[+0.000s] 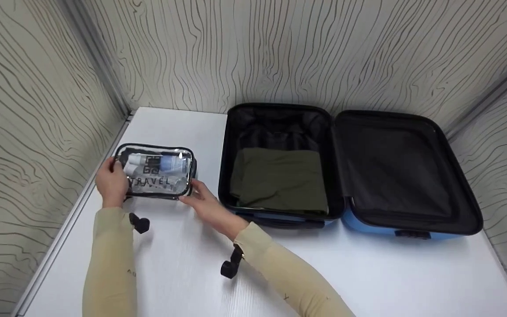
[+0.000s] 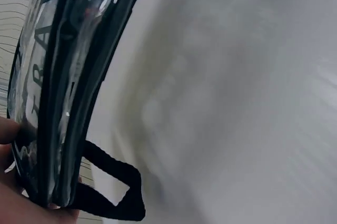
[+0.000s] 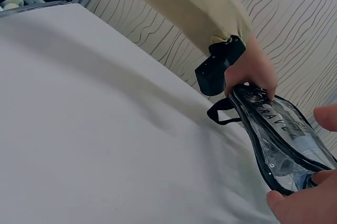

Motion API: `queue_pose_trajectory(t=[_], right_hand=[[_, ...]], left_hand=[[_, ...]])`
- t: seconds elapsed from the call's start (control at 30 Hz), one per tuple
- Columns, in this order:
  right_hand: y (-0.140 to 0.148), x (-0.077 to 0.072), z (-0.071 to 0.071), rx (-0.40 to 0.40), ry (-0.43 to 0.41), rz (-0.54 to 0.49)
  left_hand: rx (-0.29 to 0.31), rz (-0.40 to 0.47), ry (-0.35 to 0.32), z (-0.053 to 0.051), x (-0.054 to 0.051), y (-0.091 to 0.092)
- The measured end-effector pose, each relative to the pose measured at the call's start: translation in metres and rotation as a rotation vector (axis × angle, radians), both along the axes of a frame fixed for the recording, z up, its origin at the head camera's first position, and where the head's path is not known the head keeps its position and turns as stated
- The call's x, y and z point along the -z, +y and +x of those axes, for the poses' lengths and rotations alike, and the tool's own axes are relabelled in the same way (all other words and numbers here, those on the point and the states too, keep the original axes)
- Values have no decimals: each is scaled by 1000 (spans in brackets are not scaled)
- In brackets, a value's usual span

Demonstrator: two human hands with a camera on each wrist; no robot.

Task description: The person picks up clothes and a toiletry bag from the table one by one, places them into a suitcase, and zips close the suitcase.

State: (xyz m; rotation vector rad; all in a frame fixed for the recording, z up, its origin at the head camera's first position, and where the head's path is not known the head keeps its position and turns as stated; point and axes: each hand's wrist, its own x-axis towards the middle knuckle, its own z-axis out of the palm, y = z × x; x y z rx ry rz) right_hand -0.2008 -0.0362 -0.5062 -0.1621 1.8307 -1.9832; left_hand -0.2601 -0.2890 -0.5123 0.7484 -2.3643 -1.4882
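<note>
Pouch (image 1: pixel 150 181) is at the left end of the counter (image 1: pixel 183 127), left of the open case (image 1: pixel 280 106); whether its underside touches the counter, I cannot tell. The left hand (image 1: pixel 112 181) has its fingers gripping the pouch's left end, thumb on top, while the right hand's (image 1: pixel 213 210) fingers pinch the near right corner. Picking up for packing looks like the step in hand. Next probably calls for a level two-handed carry rightward over the case's wall, then lowering beside or onto the folded cloth (image 1: pixel 282 180).
</note>
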Motion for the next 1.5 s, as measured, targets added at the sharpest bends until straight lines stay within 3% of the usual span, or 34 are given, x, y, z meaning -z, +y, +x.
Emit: queue_pose_trajectory(t=[0.23, 0.4, 0.63, 0.8, 0.97, 1.1, 1.5], right_hand=[[-2, -23, 0, 40, 40, 74], [3, -39, 0, 58, 69, 118], [18, -56, -12, 149, 163, 67], [37, -67, -24, 199, 202, 70], [60, -71, -38, 267, 259, 68], [77, -73, -48, 345, 259, 35], [132, -79, -70, 530, 223, -58]], left_hand=[[1, 9, 39, -6, -20, 3], [-31, 40, 86, -10, -32, 9], [-48, 11, 175, -13, -53, 31], [-17, 1, 248, -14, -64, 48], [32, 14, 331, -16, -73, 67], [86, 44, 367, -20, -81, 82], [311, 49, 346, -25, -96, 130]])
